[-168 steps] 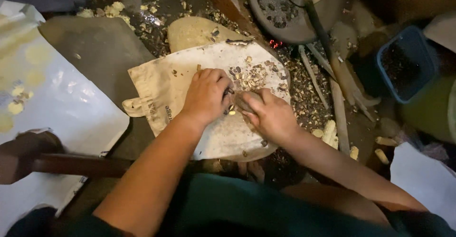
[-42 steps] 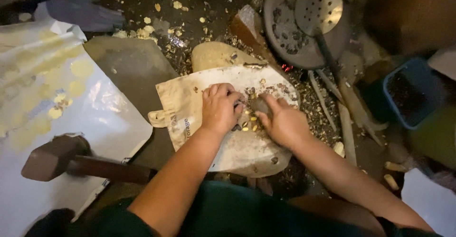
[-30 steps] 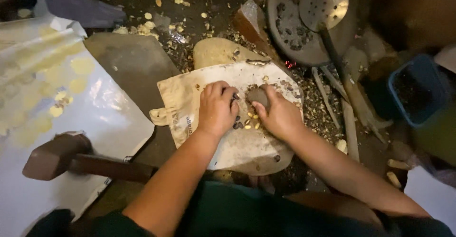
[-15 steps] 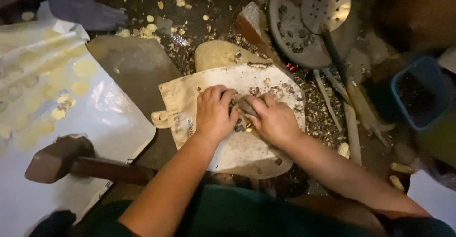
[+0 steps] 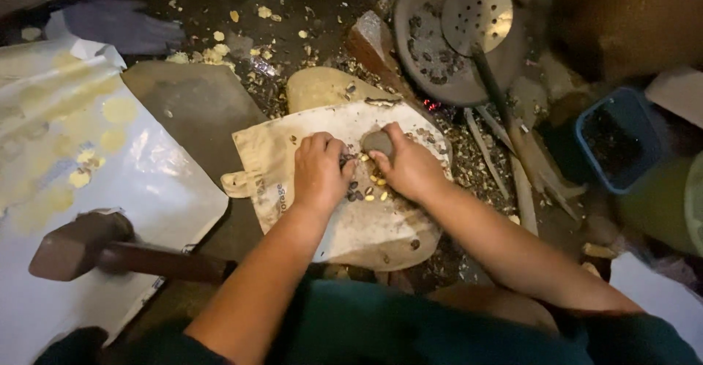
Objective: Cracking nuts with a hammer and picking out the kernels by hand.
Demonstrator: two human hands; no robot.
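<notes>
Mallet point(image 5: 73, 246) lies idle at 8 o'clock. My L hand point(image 5: 319, 172) is clenched, knuckles down on the cloth point(image 5: 366, 226). Seeds point(image 5: 367, 189) sit btwn both hands. R hand point(image 5: 410, 169) grips a dark stone point(image 5: 377, 142), seeds at its 7 o'clock, nearer R.

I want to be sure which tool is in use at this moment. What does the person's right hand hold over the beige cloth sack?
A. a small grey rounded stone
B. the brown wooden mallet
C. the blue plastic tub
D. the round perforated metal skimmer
A: the right hand grips a small grey rounded stone above the beige cloth sack; the brown wooden mallet lies apart at the left.
</notes>
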